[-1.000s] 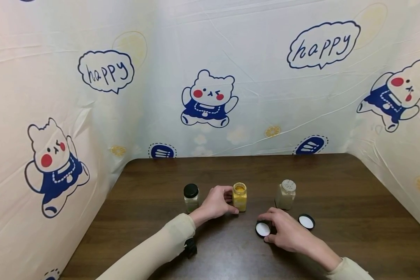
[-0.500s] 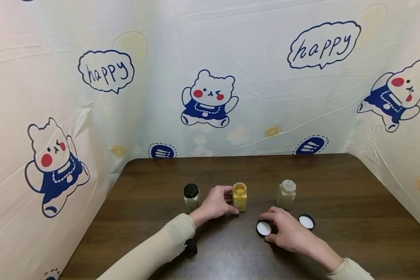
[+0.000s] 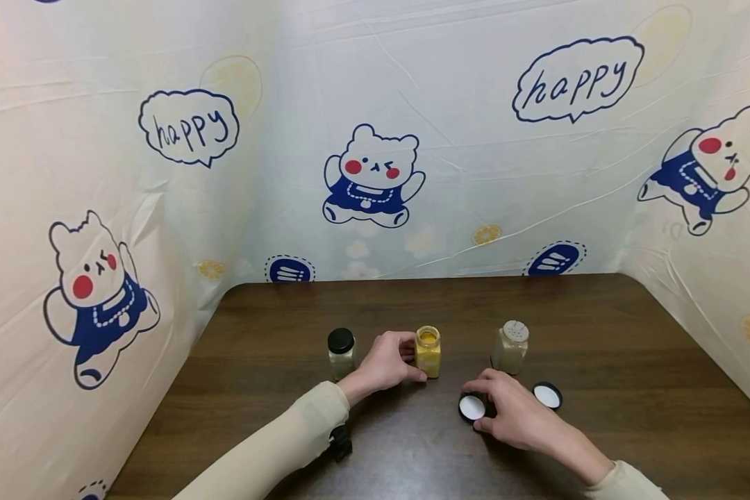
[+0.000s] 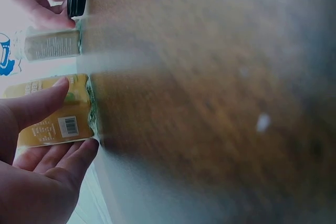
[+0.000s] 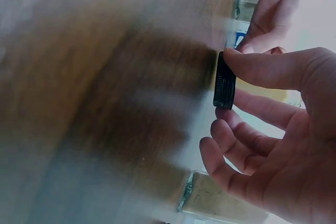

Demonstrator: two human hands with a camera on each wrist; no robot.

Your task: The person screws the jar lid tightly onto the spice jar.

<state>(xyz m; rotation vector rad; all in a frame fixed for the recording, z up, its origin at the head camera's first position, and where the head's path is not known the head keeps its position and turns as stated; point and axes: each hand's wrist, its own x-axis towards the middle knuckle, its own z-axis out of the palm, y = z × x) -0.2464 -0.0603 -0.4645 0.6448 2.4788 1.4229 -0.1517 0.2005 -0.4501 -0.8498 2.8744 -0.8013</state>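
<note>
In the head view my left hand (image 3: 387, 361) holds an open glass spice jar of yellow powder (image 3: 428, 353), upright on the table. The left wrist view shows my thumb against the jar's labelled side (image 4: 68, 121) and the fingers round its other side. To the right, my right hand (image 3: 515, 413) pinches a black screw lid (image 3: 472, 407) at its edge, white lining facing up. The right wrist view has this lid (image 5: 224, 81) between thumb and fingertips, at table level; whether it touches the table I cannot tell.
A black-capped jar (image 3: 342, 353) stands behind my left wrist. Beyond my right hand is a jar with a perforated shaker top (image 3: 511, 347). A second black lid (image 3: 547, 396) lies lining up, right of that hand. A printed curtain (image 3: 375, 83) surrounds the brown table (image 3: 275, 312).
The lid under my right fingers has shifted very slightly to the right, with the fingertips following. My left hand and the yellow jar have stayed in place.
</note>
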